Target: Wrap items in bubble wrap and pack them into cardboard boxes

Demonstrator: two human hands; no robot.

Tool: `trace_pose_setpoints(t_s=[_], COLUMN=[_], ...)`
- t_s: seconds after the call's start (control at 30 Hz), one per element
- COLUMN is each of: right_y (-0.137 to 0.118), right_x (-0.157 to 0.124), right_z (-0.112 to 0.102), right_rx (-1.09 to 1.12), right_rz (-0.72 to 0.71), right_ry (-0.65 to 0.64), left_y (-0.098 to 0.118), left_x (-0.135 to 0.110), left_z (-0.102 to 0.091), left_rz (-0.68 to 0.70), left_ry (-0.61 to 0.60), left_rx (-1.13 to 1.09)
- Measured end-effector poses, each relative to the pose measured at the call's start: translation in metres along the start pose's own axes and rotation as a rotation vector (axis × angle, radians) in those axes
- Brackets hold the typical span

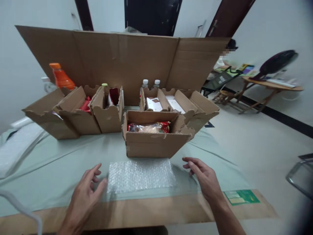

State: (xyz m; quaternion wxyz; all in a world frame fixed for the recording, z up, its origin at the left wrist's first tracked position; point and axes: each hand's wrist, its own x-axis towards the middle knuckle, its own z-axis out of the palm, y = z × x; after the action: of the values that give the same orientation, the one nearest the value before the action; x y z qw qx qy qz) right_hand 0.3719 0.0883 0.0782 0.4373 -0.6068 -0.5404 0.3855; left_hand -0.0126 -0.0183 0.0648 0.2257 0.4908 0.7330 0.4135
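A flat rectangle of bubble wrap lies on the pale green cloth between my hands. My left hand hovers by its left edge, fingers apart and holding nothing. To the right of the sheet is my right hand, empty, its fingers loosely stretched toward the middle and slightly apart. Just behind the bubble wrap stands an open cardboard box. Inside that box rests a clear package with red ends.
Cardboard bins line the back: one holds red packets, others white boxes. An orange bottle and clear bottles stand behind, before a tall cardboard panel. More bubble wrap lies left. A person sits far right.
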Motion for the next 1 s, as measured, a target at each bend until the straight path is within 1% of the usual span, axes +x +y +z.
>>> trace_pose_setpoints(t_s=[0.07,0.13,0.23,0.3,0.37,0.43,0.5,0.57,0.63,0.67,0.73,0.8,0.87,0.9,0.93,0.97,1.0], right_y=[0.000,-0.004,-0.013,-0.018,-0.022,-0.022,-0.018,-0.013,-0.010,-0.010,-0.015,-0.021,-0.024,-0.023,-0.019,-0.013,-0.007], right_x=[0.005,0.013,0.027,0.035,0.040,0.041,0.034,0.019,-0.003,-0.015,-0.036,-0.051,-0.058,-0.059,-0.059,-0.058,-0.057], right_z=[-0.005,-0.001,0.015,0.025,0.029,0.027,0.019,0.011,0.009,0.014,0.034,0.062,0.082,0.086,0.084,0.076,0.065], right_rx=[-0.083,-0.148,-0.193,-0.225,-0.249,-0.240,-0.223,-0.253,-0.334,-0.380,-0.476,-0.572,-0.657,-0.692,-0.721,-0.750,-0.781], right_rz=[-0.071,-0.150,-0.268,-0.302,-0.301,-0.291,-0.284,-0.285,-0.324,-0.370,-0.501,-0.631,-0.703,-0.715,-0.716,-0.707,-0.688], right_ry=[0.008,-0.016,-0.085,-0.128,-0.125,-0.087,-0.039,0.025,0.051,0.023,-0.122,-0.320,-0.480,-0.521,-0.527,-0.503,-0.447], left_y=[0.014,0.033,0.055,0.061,0.063,0.062,0.058,0.052,0.045,0.041,0.034,0.028,0.023,0.021,0.019,0.018,0.016], left_x=[0.009,0.020,0.037,0.045,0.049,0.049,0.044,0.037,0.027,0.022,0.012,0.006,0.004,0.004,0.005,0.006,0.007], left_z=[0.008,0.023,0.053,0.070,0.078,0.077,0.067,0.051,0.036,0.031,0.027,0.032,0.039,0.043,0.045,0.047,0.047], left_rz=[0.111,0.178,0.203,0.197,0.195,0.210,0.228,0.214,0.223,0.269,0.421,0.545,0.570,0.567,0.566,0.571,0.579], left_ry=[-0.004,-0.045,-0.117,-0.161,-0.213,-0.260,-0.262,-0.204,-0.142,-0.129,-0.154,-0.235,-0.316,-0.339,-0.349,-0.348,-0.344], left_rx=[0.009,-0.035,-0.140,-0.206,-0.246,-0.248,-0.207,-0.113,0.016,0.078,0.182,0.275,0.367,0.400,0.418,0.423,0.418])
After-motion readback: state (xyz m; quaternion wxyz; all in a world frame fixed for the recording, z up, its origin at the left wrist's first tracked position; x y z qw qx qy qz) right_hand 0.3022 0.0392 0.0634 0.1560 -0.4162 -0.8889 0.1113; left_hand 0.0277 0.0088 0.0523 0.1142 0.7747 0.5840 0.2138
